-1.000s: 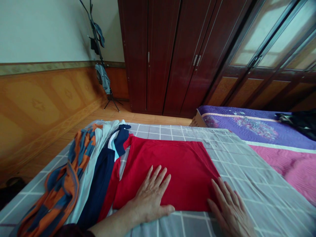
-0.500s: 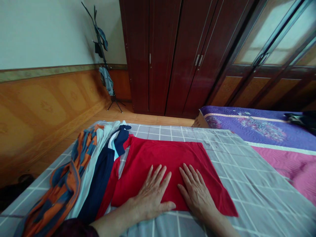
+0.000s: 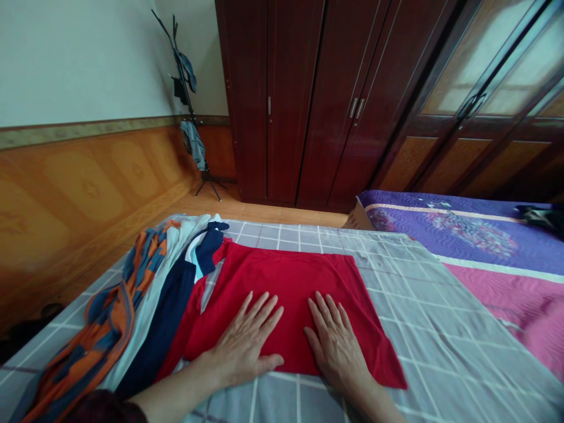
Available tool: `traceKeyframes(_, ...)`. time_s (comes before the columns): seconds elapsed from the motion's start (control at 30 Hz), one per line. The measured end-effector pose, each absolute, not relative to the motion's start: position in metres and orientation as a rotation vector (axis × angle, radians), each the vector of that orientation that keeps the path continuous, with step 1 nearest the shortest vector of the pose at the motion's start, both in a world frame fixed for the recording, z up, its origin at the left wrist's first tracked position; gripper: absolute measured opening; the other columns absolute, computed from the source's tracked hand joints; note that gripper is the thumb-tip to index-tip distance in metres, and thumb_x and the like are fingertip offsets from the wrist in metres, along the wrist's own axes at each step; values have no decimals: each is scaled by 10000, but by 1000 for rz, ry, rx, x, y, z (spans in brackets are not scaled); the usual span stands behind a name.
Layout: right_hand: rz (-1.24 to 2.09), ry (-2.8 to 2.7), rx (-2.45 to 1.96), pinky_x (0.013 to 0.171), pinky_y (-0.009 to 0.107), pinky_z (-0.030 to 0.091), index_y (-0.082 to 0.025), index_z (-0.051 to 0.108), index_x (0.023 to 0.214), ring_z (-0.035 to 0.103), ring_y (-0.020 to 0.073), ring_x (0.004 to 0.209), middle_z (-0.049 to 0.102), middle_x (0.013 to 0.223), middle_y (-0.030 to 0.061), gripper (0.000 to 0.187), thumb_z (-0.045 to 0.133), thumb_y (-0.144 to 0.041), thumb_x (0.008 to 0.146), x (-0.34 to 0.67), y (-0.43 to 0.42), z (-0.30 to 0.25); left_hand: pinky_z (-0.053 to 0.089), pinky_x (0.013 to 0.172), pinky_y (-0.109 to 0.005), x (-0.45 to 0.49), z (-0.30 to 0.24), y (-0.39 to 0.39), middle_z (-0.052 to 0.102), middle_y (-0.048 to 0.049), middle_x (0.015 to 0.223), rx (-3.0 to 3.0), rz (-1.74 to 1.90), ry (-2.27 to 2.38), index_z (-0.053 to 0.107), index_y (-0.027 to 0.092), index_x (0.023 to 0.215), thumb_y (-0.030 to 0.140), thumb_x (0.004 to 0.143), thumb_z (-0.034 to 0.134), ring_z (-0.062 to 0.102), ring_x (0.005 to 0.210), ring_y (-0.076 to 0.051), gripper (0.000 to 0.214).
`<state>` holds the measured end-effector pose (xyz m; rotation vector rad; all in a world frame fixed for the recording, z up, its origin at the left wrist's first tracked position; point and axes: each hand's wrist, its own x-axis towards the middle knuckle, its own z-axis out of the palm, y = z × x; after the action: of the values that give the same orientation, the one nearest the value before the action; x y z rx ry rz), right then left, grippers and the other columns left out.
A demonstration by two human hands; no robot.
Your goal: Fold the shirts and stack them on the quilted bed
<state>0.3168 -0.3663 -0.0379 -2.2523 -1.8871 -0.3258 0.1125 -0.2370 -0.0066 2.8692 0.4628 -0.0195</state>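
Your left hand (image 3: 244, 343) and right hand (image 3: 338, 343) lie open on the red garment (image 3: 286, 276) atop the checked sheet (image 3: 427, 329); clothes (image 3: 165, 317) crowd its left side, a purple bedcover (image 3: 418, 224) lies farther right

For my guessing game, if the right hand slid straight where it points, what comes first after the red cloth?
The right hand would probably meet the checked sheet, beyond the red cloth; depth is unclear.

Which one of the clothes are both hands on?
The red fabric garment, spread flat under the left hand and right hand. No hand is on the orange-and-blue garment, pale garment or navy garment.
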Motion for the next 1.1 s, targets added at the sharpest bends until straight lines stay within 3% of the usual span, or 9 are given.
traceKeyframes(0.23, -271, -1873, -2267, 1078, 502, 283, -147, 417, 1386, 250, 303, 1365, 323, 1470, 91, 526, 397, -402, 926, 317, -367, -35, 231, 1123, -432, 37, -22, -218, 167, -37, 1537, 3048, 176, 814, 34, 274, 1482, 480, 923, 384, 227, 1390, -251, 691)
traceKeyframes(0.43, -245, -1866, -2272, 1079, 504, 279, -149, 417, 1386, 261, 307, 1360, 322, 1469, 92, 531, 395, -410, 925, 317, -367, -35, 204, 1133, -437, 43, -23, -211, 163, -42, 1538, 3091, 195, 823, 17, 248, 1482, 493, 931, 363, 206, 1397, -236, 695)
traceKeyframes(0.63, -237, -1861, -2258, 1077, 505, 282, -147, 422, 1383, 268, 308, 1358, 325, 1467, 98, 534, 403, -415, 922, 317, -366, -35, 277, 1095, -447, 42, -29, -193, 242, -93, 1513, 3017, 213, 1038, 82, 203, 1484, 555, 912, 359, 249, 1380, -268, 727)
traceKeyframes(0.73, -268, -1862, -2250, 1068, 508, 295, -146, 418, 1385, 270, 311, 1356, 323, 1467, 99, 535, 414, -404, 917, 317, -366, -36, 223, 1115, -460, 58, -21, -192, 265, -100, 1504, 3015, 224, 1040, 124, 194, 1482, 565, 915, 336, 252, 1380, -265, 710)
traceKeyframes(0.87, -296, -1871, -2240, 1067, 504, 302, -147, 421, 1384, 268, 306, 1358, 331, 1465, 96, 532, 414, -403, 917, 318, -367, -36, 163, 1137, -426, 94, -9, -184, 177, -46, 1536, 2995, 79, 817, 163, 242, 1475, 571, 926, 283, 152, 1410, -224, 651)
traceKeyframes(1.0, -301, -1867, -2237, 1070, 498, 302, -147, 428, 1379, 270, 304, 1357, 337, 1463, 96, 527, 413, -399, 916, 318, -368, -37, 182, 1111, -493, 117, -6, -165, 254, -147, 1504, 2878, 62, 1162, 276, 135, 1447, 605, 901, 302, 180, 1397, -300, 721)
traceKeyframes(1.1, -301, -1866, -2229, 1071, 505, 299, -150, 427, 1380, 258, 305, 1362, 330, 1467, 91, 527, 416, -397, 915, 318, -369, -39, 143, 1123, -491, 132, -2, -163, 214, -132, 1521, 2901, 143, 1105, 237, 148, 1459, 582, 914, 288, 142, 1408, -283, 698)
